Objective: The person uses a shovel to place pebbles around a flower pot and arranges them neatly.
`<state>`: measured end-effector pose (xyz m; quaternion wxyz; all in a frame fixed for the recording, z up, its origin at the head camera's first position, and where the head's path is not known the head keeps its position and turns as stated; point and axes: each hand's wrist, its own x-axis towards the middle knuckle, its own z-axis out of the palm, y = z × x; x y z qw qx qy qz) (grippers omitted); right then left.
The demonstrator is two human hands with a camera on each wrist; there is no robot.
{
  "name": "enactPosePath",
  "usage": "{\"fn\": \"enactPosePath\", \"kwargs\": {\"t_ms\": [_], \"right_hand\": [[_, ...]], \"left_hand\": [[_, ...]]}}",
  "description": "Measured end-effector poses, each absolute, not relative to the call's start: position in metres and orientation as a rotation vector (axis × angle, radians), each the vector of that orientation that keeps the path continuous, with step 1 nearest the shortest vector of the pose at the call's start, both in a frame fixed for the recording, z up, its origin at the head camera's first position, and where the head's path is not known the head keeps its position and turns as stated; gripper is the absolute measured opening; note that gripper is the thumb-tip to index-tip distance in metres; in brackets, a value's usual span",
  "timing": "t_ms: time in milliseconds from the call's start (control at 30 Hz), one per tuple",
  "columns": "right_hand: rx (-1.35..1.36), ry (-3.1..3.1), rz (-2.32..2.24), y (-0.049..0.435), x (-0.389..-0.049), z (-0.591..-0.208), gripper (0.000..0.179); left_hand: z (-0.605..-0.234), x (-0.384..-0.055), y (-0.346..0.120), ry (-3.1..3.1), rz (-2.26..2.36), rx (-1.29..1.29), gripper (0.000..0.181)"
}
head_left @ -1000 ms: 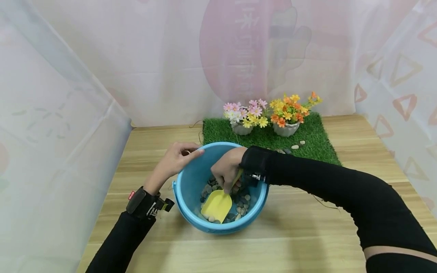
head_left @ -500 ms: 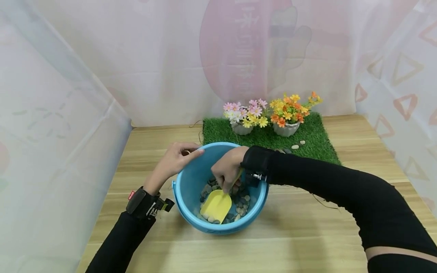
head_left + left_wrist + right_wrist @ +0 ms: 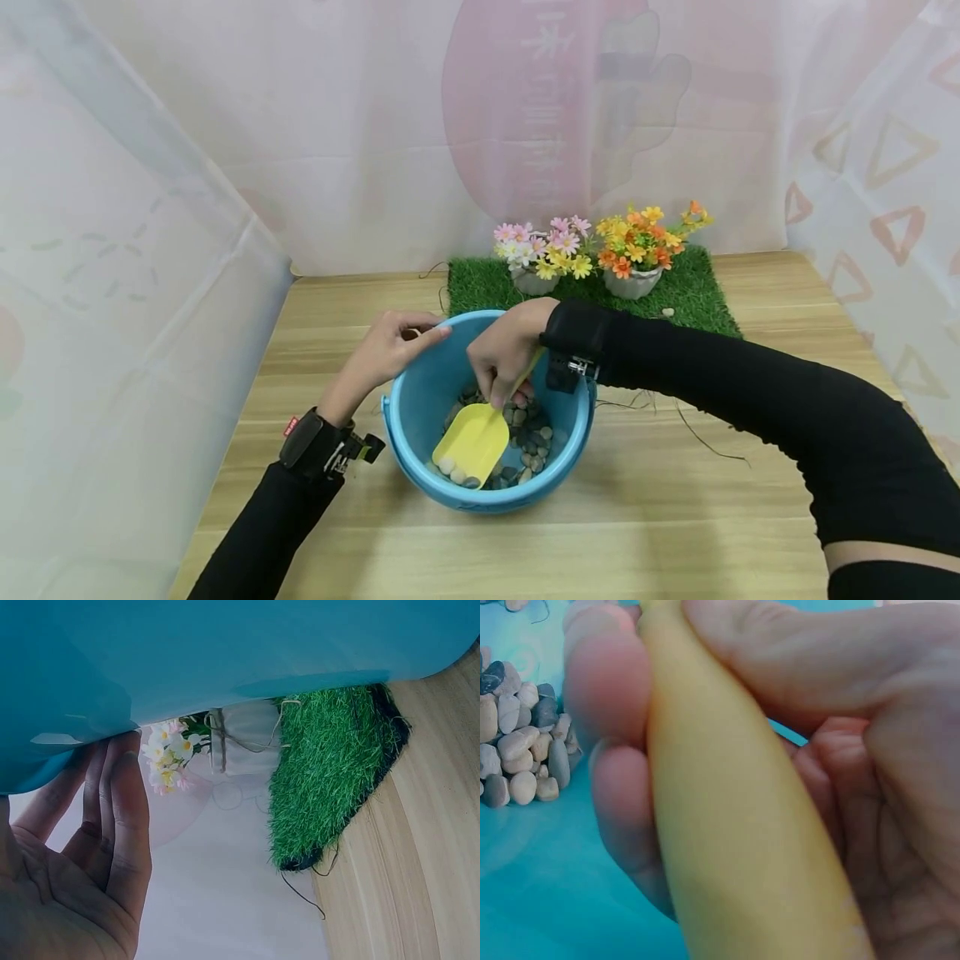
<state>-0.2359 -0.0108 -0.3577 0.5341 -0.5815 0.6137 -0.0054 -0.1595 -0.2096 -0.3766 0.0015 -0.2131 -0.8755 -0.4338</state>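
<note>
A blue bucket (image 3: 420, 463) with pebbles (image 3: 536, 450) in its bottom stands on the wooden table. My left hand (image 3: 392, 348) holds its rim at the left, the thumb at the edge and the fingers (image 3: 124, 817) against the outer wall. Inside the bucket my right hand (image 3: 506, 350) grips the handle (image 3: 720, 795) of a yellow toy shovel (image 3: 476, 437). The shovel's blade tilts down to the left, with several pebbles at its front edge. In the right wrist view, fingers and thumb wrap round the handle, and a heap of pebbles (image 3: 525, 742) lies beyond.
Behind the bucket lies an artificial grass mat (image 3: 480, 283). On it stand a pot of pink and white flowers (image 3: 534, 279) and a pot of orange flowers (image 3: 633, 282). A pebble (image 3: 667, 312) lies on the mat. Loose threads (image 3: 708, 446) lie right of the bucket.
My right hand and forearm have risen slightly and shifted right. The shovel's blade has lifted and slid a little left, with pebbles at its edge. My left hand stays at the rim.
</note>
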Motion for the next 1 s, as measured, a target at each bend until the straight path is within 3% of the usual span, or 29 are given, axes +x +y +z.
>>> {"fn": "enactPosePath", "kwargs": {"t_ms": [300, 1000], "right_hand": [[-1.374, 1.46, -0.106, 0.005, -0.219, -0.311, 0.024], [-1.288, 1.366, -0.348, 0.029, -0.225, -0.296, 0.024]], "left_hand": [[-0.377, -0.16, -0.209, -2.744, -1.359, -0.691, 0.026], [-0.376, -0.16, -0.209, -2.744, -1.358, -0.678, 0.025]]}}
